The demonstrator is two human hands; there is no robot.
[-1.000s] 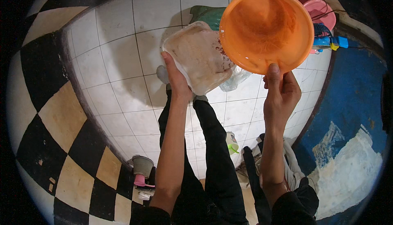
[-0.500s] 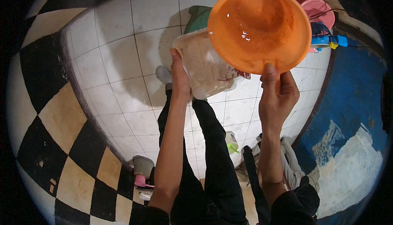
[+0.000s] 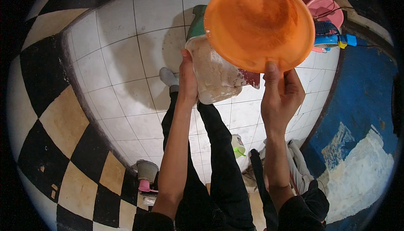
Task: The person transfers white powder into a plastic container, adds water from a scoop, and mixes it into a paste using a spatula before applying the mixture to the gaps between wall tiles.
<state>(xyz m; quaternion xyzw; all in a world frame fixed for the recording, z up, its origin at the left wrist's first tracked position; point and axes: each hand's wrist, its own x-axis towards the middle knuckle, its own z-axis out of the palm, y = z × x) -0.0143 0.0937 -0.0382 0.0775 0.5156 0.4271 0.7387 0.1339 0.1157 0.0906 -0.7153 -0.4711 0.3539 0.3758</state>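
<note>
My left hand [image 3: 188, 77] grips the side of a translucent plastic tub [image 3: 210, 73] smeared with a pale, pasty coating. A torn dark red patch [image 3: 248, 78] shows at the tub's right side. In my right hand [image 3: 281, 94], thumb on top and fingers curled beneath, is a wide orange plastic bowl [image 3: 252, 29], pinched at its near edge. The bowl is held up over the tub's upper right part and hides it. Whether the two touch, I cannot tell.
Behind the bowl is a green container [image 3: 196, 23], partly covered. Pink basins [image 3: 326, 10] and a blue object [image 3: 326, 41] with cables sit at the far right. A white bucket [image 3: 237, 145] and a grey bucket [image 3: 147, 171] with a pink dipper [image 3: 144, 185] are nearer. Checkered wall [image 3: 63, 109] borders the left.
The orange bowl has shifted a little left and away from me. The tub has moved slightly right and turned, and more of its red patch shows. Both hands keep their grips.
</note>
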